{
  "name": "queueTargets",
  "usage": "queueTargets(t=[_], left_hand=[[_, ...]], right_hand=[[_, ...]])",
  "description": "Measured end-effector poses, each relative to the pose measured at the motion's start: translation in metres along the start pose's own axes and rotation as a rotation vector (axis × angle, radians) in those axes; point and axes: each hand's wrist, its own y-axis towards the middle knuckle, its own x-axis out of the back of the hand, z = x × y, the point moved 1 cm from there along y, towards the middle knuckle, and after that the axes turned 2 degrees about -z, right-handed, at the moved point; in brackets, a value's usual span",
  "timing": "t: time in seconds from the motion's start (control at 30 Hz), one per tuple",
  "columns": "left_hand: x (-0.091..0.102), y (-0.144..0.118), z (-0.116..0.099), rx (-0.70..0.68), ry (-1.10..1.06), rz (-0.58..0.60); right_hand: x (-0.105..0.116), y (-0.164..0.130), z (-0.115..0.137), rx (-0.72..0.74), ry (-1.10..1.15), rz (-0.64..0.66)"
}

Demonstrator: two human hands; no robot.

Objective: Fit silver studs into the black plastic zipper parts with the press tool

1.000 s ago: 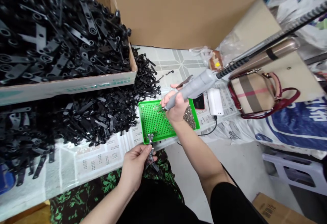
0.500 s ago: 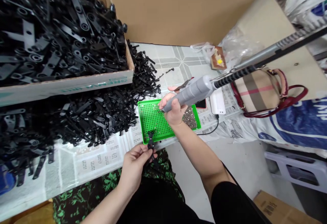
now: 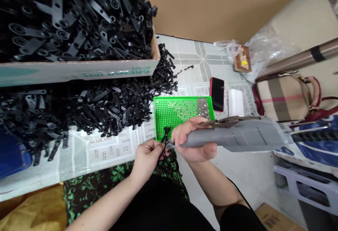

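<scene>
My right hand (image 3: 195, 143) is wrapped round a grey electric screwdriver (image 3: 232, 135), which lies nearly level with its tip pointing left. That tip meets, or comes very close to, a small black plastic part (image 3: 166, 136) pinched between the thumb and fingers of my left hand (image 3: 149, 155). The part has two round ends at its top and sits at the front edge of a green perforated tray (image 3: 156, 118). Small metal screws (image 3: 202, 107) are heaped at the tray's right end, and others stand in its holes. Whether a screw is on the screwdriver's tip cannot be made out.
A cardboard box (image 3: 118, 67) heaped with black plastic parts stands at the left. More loose black parts (image 3: 113, 108) cover the table beside it. A red-edged phone (image 3: 217, 94), a white box-shaped thing (image 3: 236, 102), a wooden block (image 3: 242, 59) and a checked handbag (image 3: 282, 99) are to the right.
My right hand has brought the screwdriver from above the tray down toward the black part in my left hand, turning it level. The view has shifted, and the phone is now uncovered.
</scene>
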Motion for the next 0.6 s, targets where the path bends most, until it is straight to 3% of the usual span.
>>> queueTargets(t=[0.6], left_hand=[[-0.0005,-0.0005,-0.0013,-0.004,-0.002,-0.014]], right_hand=[[-0.0064,-0.0008,-0.0048,0.006,-0.048,-0.029]])
